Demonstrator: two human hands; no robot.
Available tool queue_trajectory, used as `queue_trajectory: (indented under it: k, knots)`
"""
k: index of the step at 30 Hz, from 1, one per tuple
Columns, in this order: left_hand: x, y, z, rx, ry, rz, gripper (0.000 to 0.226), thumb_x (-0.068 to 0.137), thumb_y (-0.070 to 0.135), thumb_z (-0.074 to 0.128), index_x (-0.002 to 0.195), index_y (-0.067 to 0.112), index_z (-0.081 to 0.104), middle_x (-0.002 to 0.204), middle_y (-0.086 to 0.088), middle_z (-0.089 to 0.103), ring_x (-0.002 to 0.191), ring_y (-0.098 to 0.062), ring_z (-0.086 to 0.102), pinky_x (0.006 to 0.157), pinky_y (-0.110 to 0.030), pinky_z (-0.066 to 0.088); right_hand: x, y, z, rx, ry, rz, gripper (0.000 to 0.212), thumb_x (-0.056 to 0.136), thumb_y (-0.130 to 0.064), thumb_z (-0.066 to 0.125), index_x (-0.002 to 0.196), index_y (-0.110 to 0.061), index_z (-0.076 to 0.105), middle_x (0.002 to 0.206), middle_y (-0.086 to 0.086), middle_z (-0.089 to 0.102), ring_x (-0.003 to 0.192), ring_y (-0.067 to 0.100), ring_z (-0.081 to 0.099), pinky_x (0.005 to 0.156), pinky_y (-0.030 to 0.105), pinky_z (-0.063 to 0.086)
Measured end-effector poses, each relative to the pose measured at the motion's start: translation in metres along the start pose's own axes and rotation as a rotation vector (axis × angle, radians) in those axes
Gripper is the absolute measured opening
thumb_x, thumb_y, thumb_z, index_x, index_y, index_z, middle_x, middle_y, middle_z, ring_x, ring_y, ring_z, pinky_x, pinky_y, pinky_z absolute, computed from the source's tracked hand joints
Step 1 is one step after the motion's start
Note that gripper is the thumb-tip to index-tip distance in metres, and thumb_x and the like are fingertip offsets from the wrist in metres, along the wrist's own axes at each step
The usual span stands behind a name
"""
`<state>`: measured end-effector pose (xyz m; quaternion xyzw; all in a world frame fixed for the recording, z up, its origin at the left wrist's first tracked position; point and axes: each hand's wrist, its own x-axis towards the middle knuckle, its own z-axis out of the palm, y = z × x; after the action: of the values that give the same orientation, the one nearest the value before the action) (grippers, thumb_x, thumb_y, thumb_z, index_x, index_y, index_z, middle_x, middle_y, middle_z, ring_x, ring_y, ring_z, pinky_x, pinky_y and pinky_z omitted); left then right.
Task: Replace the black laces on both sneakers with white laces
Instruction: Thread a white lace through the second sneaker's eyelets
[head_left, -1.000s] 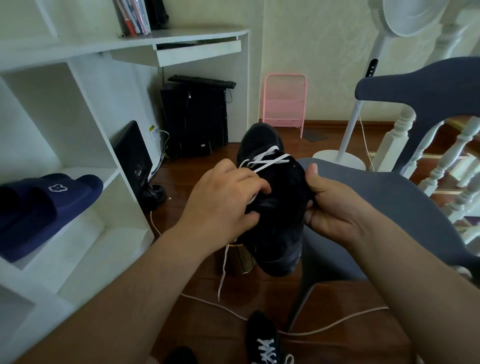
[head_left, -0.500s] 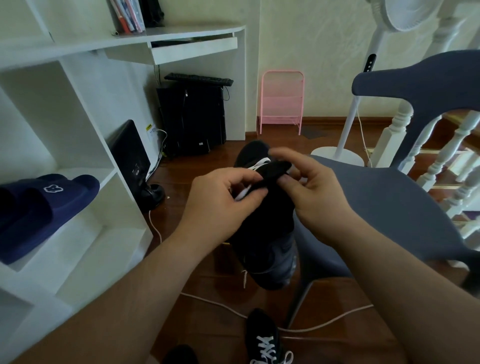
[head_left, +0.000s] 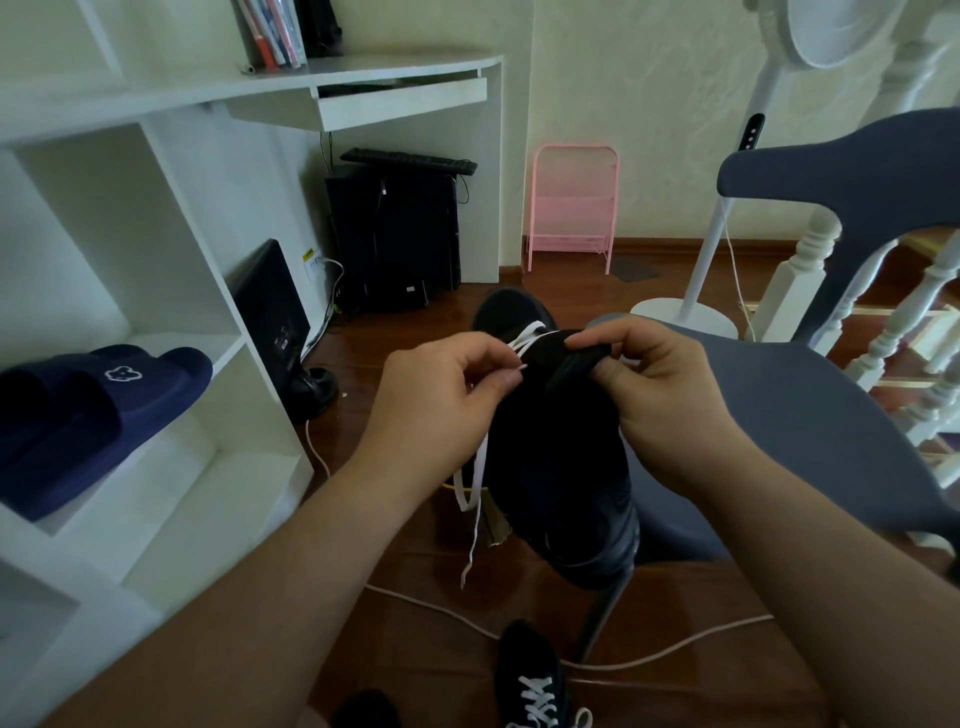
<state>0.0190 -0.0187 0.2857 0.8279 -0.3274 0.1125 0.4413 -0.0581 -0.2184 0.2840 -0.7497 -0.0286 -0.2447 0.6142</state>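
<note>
Currently pinching tip of soft, limp flat white lace (head_left: 480, 470) with left hand (head_left: 441, 400), right hand (head_left: 660, 395) gripping tongue of light, pliable black fabric sneaker (head_left: 561, 467) resting on grey plastic chair (head_left: 810, 415); likely best steadying at stiffer heel.

slipper mark: a small white bear-head picture, with no letters, sits on the dark blue slipper (head_left: 111, 395), far out past the left hand (head_left: 441, 410).
yellow sticker: on the wall (head_left: 310, 255), too small to read.
words: none can be read.
</note>
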Motion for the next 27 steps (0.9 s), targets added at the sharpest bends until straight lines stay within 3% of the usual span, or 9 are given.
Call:
queue_trajectory:
  k: [4, 7, 12, 15, 20, 23, 27]
  knots:
    - [0.001, 0.006, -0.002, 0.167, 0.053, 0.115, 0.012, 0.097, 0.031, 0.076, 0.107, 0.034, 0.082, 0.098, 0.021, 0.070, 0.096, 0.000, 0.061, 0.082, -0.011, 0.045, 0.001, 0.000, 0.001, 0.002, 0.007, -0.033, 0.035, 0.098, 0.006, 0.059, 0.099, -0.025, 0.075, 0.099, -0.008, 0.075, 0.098, 0.014, 0.074, 0.080, 0.022, 0.060]
    - [0.001, 0.007, -0.001, 0.184, 0.029, 0.080, 0.013, 0.097, 0.034, 0.075, 0.107, 0.039, 0.082, 0.090, 0.028, 0.067, 0.095, -0.003, 0.060, 0.080, -0.022, 0.046, 0.001, -0.001, 0.002, -0.003, -0.002, -0.044, 0.037, 0.098, 0.007, 0.058, 0.099, -0.025, 0.075, 0.099, -0.007, 0.075, 0.097, 0.014, 0.074, 0.080, 0.023, 0.060]
    - [0.001, 0.008, 0.003, 0.022, 0.001, -0.052, 0.016, 0.095, 0.032, 0.078, 0.094, 0.047, 0.075, 0.076, 0.033, 0.065, 0.090, 0.018, 0.058, 0.071, -0.001, 0.042, -0.002, -0.005, 0.006, -0.026, -0.054, -0.030, 0.038, 0.098, 0.009, 0.057, 0.098, -0.024, 0.075, 0.100, -0.007, 0.076, 0.099, 0.015, 0.074, 0.082, 0.026, 0.061]
    - [0.003, 0.007, 0.006, -0.094, -0.040, -0.164, 0.022, 0.095, 0.030, 0.079, 0.086, 0.048, 0.070, 0.088, 0.035, 0.069, 0.086, 0.013, 0.064, 0.068, -0.009, 0.049, -0.002, -0.007, 0.008, -0.041, -0.053, -0.038, 0.039, 0.097, 0.009, 0.057, 0.098, -0.026, 0.075, 0.101, -0.008, 0.076, 0.099, 0.014, 0.074, 0.083, 0.027, 0.061]
    - [0.000, 0.011, 0.008, -0.447, -0.106, -0.308, 0.022, 0.097, 0.014, 0.075, 0.104, 0.035, 0.073, 0.091, 0.015, 0.080, 0.089, 0.001, 0.075, 0.070, -0.010, 0.056, -0.002, -0.007, 0.008, -0.153, -0.060, -0.076, 0.040, 0.096, 0.007, 0.059, 0.099, -0.029, 0.076, 0.102, -0.009, 0.076, 0.103, 0.012, 0.072, 0.090, 0.033, 0.061]
    - [-0.004, 0.015, 0.013, -0.456, -0.069, -0.276, 0.027, 0.097, 0.009, 0.074, 0.106, 0.034, 0.071, 0.092, 0.013, 0.080, 0.089, 0.002, 0.075, 0.072, -0.007, 0.054, -0.002, -0.008, 0.010, -0.226, -0.068, -0.102, 0.043, 0.096, 0.004, 0.061, 0.099, -0.037, 0.074, 0.103, -0.014, 0.074, 0.104, 0.008, 0.070, 0.092, 0.032, 0.059]
    - [-0.004, 0.014, 0.016, -0.429, -0.013, -0.289, 0.017, 0.103, 0.022, 0.068, 0.105, 0.038, 0.071, 0.096, 0.015, 0.079, 0.092, 0.002, 0.074, 0.074, -0.017, 0.060, -0.002, -0.009, 0.011, -0.381, -0.099, -0.179, 0.041, 0.095, -0.003, 0.064, 0.103, -0.043, 0.070, 0.104, -0.017, 0.068, 0.104, 0.004, 0.066, 0.092, 0.025, 0.056]
